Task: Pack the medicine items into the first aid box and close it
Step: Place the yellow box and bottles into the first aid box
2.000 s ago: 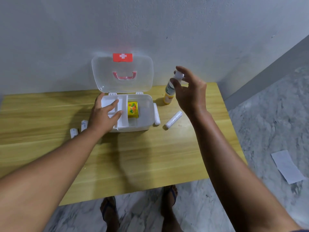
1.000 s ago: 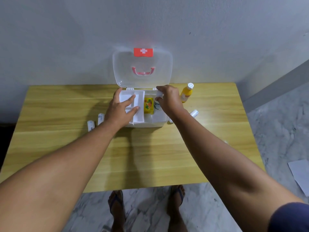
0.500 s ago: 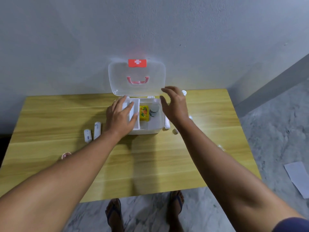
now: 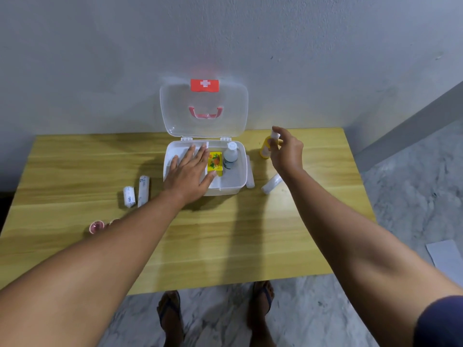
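The white first aid box (image 4: 238,180) stands open at the back of the wooden table (image 4: 225,234), its clear lid (image 4: 204,108) upright against the wall. Inside are a yellow carton (image 4: 215,162) and a white bottle (image 4: 230,155). My left hand (image 4: 189,171) lies flat, fingers spread, on the box's left tray. My right hand (image 4: 285,152) hovers right of the box with fingers apart, next to the cap of a yellow bottle (image 4: 266,149) standing on the table. A white roll (image 4: 271,183) lies below that hand. Two bandage rolls (image 4: 136,191) lie left of the box.
A small pink-rimmed round container (image 4: 96,226) sits near the table's left front, with another partly hidden behind my left forearm. The wall is right behind the box. My sandalled feet (image 4: 215,311) stand on marble floor; a paper sheet (image 4: 447,256) lies on the floor at the right.
My right hand set the white bottle into the box, let go and moved right to the yellow bottle. My left hand stayed on the box.
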